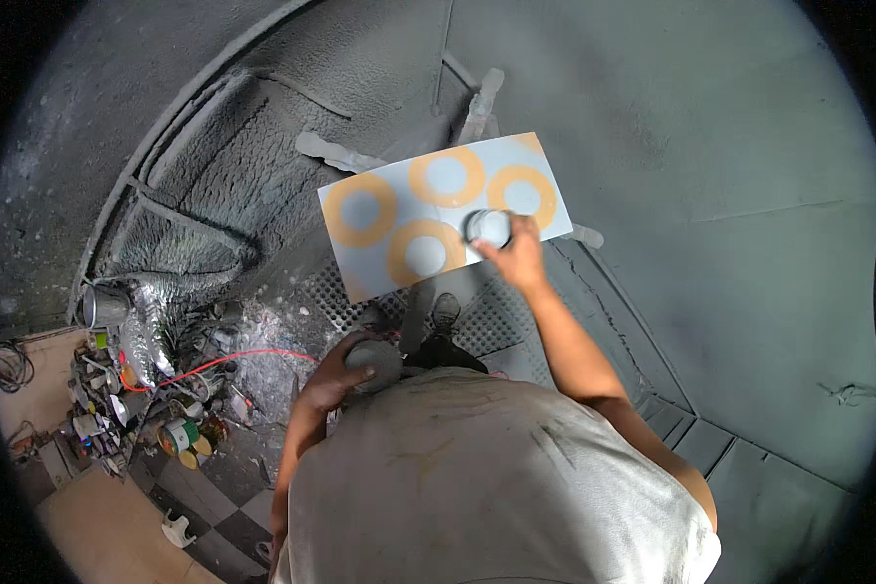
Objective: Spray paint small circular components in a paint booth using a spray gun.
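A flat white board (348, 263) with several orange rings lies tilted in front of me, its right end higher in view. Over its lower right part, the fingers and thumb of my right hand (522, 258) grip a round, pale-topped disc (490, 229) by its rim. The disc covers part of the board's surface; I cannot tell whether it touches the board. Close to my body on the left, my left hand (329, 375) is wrapped around a grey round disc-like piece (378, 364), thumb on its face.
Grey-coated supports (336, 153) stick out from under the board. Below it lies a perforated mat (492, 321) near my shoes. A red hose (229, 358) crosses the floor at left, beside crumpled foil (161, 316), cans (178, 436) and clutter. Grey walls (730, 224) surround the spot.
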The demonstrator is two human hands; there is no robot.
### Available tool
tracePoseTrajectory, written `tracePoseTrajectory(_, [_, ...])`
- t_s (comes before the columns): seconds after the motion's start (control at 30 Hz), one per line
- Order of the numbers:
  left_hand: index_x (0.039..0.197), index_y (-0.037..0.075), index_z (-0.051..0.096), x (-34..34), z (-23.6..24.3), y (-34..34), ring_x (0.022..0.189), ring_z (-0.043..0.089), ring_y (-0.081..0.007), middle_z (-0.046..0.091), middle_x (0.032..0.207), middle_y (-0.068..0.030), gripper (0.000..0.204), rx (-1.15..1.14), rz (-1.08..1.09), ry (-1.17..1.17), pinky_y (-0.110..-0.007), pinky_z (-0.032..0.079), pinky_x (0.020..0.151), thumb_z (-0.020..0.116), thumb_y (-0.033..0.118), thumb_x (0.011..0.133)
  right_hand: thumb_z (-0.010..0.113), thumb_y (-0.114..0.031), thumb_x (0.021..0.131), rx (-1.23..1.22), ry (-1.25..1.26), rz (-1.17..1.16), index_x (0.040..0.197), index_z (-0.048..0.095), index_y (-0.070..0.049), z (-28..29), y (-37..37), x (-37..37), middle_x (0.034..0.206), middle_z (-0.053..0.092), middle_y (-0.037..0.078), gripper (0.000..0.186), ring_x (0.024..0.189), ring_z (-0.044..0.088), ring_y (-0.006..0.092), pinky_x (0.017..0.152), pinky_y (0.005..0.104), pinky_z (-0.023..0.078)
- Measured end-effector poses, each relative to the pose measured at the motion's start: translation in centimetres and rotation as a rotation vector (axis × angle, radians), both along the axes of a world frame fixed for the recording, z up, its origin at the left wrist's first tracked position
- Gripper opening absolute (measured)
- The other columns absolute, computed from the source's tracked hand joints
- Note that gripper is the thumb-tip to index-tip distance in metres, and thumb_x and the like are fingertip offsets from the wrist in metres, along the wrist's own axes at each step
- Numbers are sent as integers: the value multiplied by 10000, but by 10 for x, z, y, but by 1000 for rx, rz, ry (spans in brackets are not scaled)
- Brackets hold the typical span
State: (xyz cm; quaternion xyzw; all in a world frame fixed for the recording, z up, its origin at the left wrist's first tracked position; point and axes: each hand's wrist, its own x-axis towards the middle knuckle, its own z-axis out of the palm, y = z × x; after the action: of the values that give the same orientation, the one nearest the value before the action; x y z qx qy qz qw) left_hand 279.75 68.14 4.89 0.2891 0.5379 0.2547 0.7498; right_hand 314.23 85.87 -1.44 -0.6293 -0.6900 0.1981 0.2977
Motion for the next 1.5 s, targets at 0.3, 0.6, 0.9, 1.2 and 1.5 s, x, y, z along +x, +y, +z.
tracePoseTrajectory(0.3, [1416,36,473,6,-37,-32,1235,547,-265,600,1274,-146,714,50,431,-214,-398,440,1055,814,301,848,898,-457,663,3,-200,-129,1328,570,19,-30,27,26,1248,602,239,882,1171,561,421,1009,471,466])
tracePoseTrajectory(0.6, [1384,-1,515,24,-31,32,1254,520,-262,558,1353,-157,744,208,150,33,-390,399,1089,496,628,986,898,-371,676,-234,171,915,1403,525,-53,52,-80,-112,1431,495,228,877,1349,444,412,1147,484,358])
tracePoseTrajectory(0.9, [1421,27,499,19,-34,47,1286,523,-291,535,1416,-149,793,-110,247,-244,-401,418,1085,276,677,1025,903,-249,622,-281,211,814,1301,599,-45,80,-74,-117,1251,568,179,771,1218,528,376,1057,441,437])
tracePoseTrajectory(1.2, [1464,20,443,-4,-24,49,1266,547,-253,546,1416,-138,551,-42,384,-448,-425,430,1081,388,419,1088,908,-150,679,-397,457,613,1349,552,-70,70,-72,-136,1270,560,122,763,1117,595,245,836,341,541])
tracePoseTrajectory(1.5, [1258,-79,579,-19,-39,51,1134,619,-283,659,1212,-215,444,148,172,211,-371,455,1016,438,296,1067,895,-199,700,-201,168,801,1368,529,-59,80,-61,-141,1307,525,171,775,1199,538,374,1018,417,463])
